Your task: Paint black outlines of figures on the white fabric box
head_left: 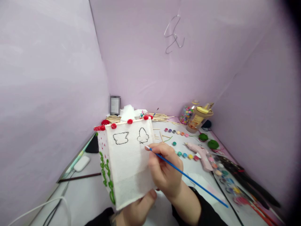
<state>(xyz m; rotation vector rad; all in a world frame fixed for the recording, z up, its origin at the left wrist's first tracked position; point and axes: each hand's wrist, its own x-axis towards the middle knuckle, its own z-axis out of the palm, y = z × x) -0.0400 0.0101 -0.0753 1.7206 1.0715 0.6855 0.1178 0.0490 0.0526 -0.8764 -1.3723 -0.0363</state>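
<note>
A white felt-like box [131, 169] is tilted up in front of me, with red pompoms along its top edge and green leafy vines on its left side. Two black outlines, one like a butterfly and one like a tree, mark its front face. My left hand [138, 210] grips the box from below, thumb at the lower edge; its other fingers are hidden. Pinched in my right hand [166, 169] is a thin blue paintbrush [192, 181]. The brush tip is at the base of the tree-like outline; I cannot tell whether it touches.
Several small paint pots [185, 155] lie behind my right hand, near a pink glue gun [199, 153]. Pliers [242, 175] lie to the right. A lidded cup [198, 119] and a bead jar [187, 113] stand at the back. A white case [81, 164] and cables are on the left.
</note>
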